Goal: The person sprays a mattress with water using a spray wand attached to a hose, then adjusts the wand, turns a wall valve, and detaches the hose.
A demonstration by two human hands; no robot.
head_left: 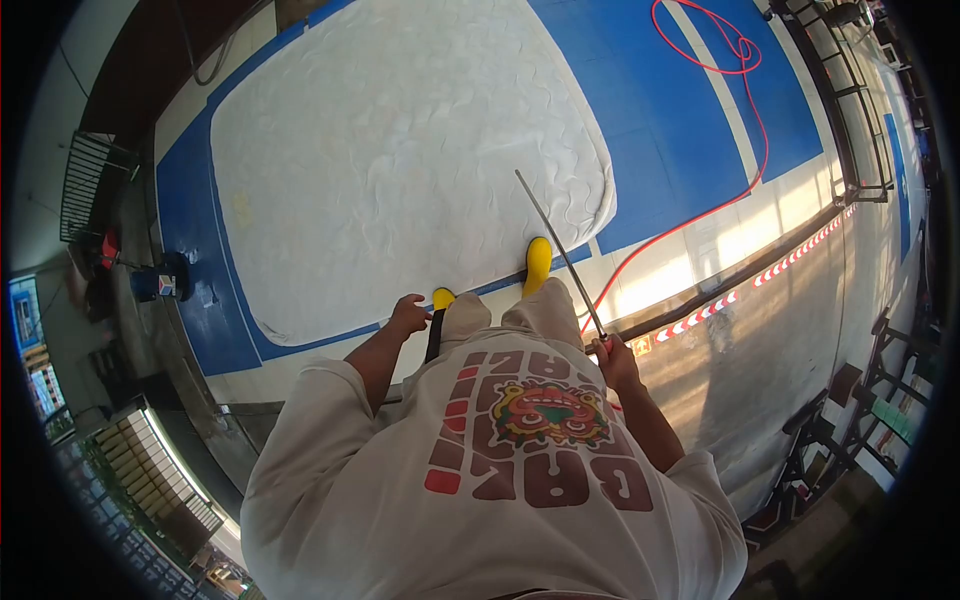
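Observation:
My right hand [615, 362] is wrapped around the handle of a pressure washer wand [556, 248]. The long thin metal lance reaches forward, its tip over a white mattress [400, 150]. The mattress lies flat, its quilted top marked with wavy lines and faint yellowish stains at the left. Beside my left thigh, my left hand [408, 316] holds nothing, with its fingers loosely bent and apart. A black strip [436, 336] runs along the leg close to those fingers.
Yellow boots [538, 262] stand at the mattress's near edge. A red hose [690, 215] loops over blue floor panels [650, 130] on the right. A dark blue container [155, 284] stands left. Metal railings [850, 90] and red-white chevron tape [700, 318] line the right side.

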